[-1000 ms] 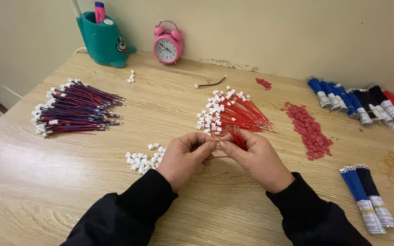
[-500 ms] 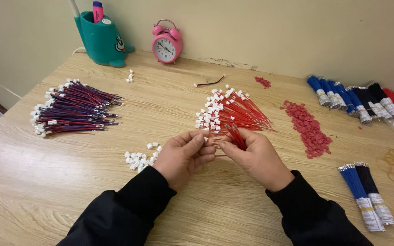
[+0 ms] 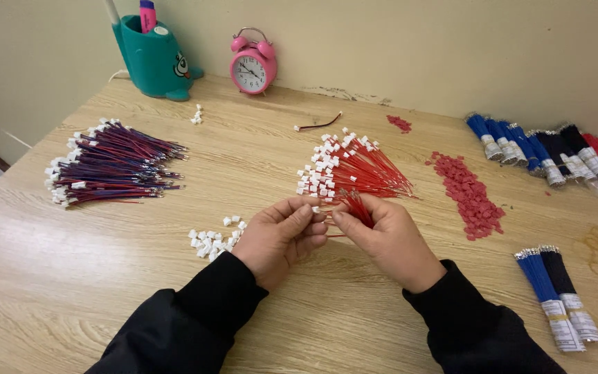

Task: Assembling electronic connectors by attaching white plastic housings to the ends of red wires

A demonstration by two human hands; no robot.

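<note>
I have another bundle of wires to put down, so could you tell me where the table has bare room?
Bare wood lies at the near left, between the purple wire pile and the left hand, and at the back between the clock and blue bundles. Crowded: the centre, around the red wires, both hands, and the red pieces at right.

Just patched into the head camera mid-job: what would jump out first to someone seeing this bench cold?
First, the two hands at centre: the left hand and right hand meet fingertip to fingertip, pinching a small bunch of red wires and a white connector. Just behind them fans a pile of red wires with white connectors, with a purple and red wire bundle at far left. A pink alarm clock stands against the wall.
</note>
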